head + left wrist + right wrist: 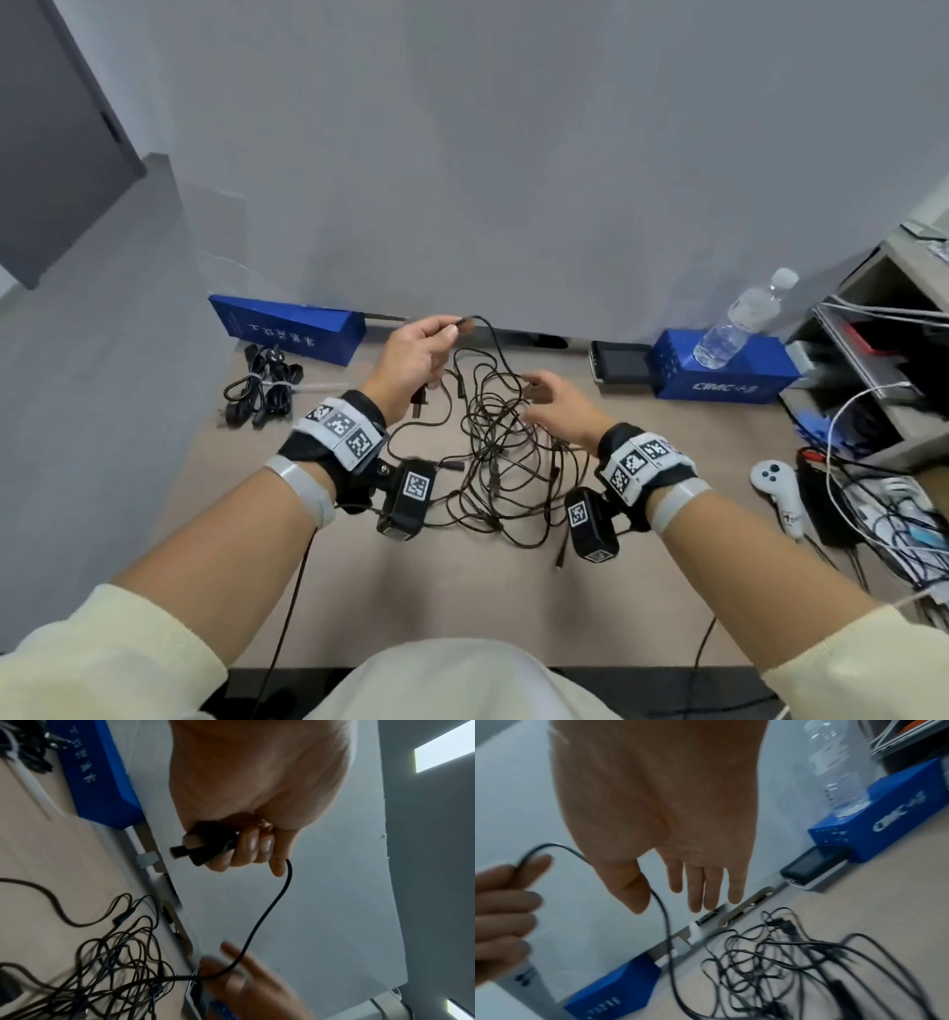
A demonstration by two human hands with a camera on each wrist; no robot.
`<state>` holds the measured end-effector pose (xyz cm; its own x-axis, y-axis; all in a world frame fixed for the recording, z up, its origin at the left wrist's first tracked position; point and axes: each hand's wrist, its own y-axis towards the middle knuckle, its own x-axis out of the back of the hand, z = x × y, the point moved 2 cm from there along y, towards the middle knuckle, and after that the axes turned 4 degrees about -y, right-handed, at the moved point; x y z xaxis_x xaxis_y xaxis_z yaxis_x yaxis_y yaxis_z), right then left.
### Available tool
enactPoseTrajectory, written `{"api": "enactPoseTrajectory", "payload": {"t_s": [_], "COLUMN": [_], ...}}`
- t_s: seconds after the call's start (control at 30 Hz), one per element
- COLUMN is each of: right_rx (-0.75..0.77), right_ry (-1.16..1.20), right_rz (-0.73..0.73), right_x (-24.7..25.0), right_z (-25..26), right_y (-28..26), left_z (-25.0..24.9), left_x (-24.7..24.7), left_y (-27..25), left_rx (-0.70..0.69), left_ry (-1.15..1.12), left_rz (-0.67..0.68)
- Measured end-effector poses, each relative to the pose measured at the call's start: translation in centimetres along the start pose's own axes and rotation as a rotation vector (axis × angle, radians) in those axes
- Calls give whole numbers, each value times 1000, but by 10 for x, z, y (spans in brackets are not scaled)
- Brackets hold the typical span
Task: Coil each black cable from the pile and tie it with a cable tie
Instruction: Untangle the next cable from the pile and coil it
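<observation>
A tangled pile of thin black cables (506,452) lies on the beige floor between my hands. My left hand (418,352) is raised above the pile and grips one black cable (270,906) near its end, with a black plug (205,845) held in the curled fingers. That cable (664,914) hangs down from the fist into the pile. My right hand (557,406) hovers over the pile's right side with straight, spread fingers (698,882) and holds nothing. Several coiled cables tied with a white tie (262,393) lie at the left.
A blue box (292,329) stands by the wall at the left. Another blue box (719,370) on the right carries a water bottle (744,318). A dark device (616,362) lies beside it. A white controller (778,488), loose wires and a shelf crowd the right.
</observation>
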<state>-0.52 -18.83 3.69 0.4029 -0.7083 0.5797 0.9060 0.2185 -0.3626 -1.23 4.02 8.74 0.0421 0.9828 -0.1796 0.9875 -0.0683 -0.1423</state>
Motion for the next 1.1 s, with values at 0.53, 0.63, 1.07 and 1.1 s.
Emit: {"api": "enactPoseTrajectory", "payload": {"t_s": [0.53,0.63,1.07,1.1], "right_rx": [279,280,222,258], "right_ry": [75,66,82,4], "right_rz": [172,218,249,253], "right_x": [-29,-33,-39,-38], "right_z": [73,78,40,43], "right_y": [13,17,-5,-8], "left_z": [10,6,4,8], "left_x": [-13,-18,17,18], "left_y": [2,6,49,49], "left_rx": [106,114,38,40], "left_ry": [-40,-74,-466,-401], "left_rz": [-107,-73,-596,-616]}}
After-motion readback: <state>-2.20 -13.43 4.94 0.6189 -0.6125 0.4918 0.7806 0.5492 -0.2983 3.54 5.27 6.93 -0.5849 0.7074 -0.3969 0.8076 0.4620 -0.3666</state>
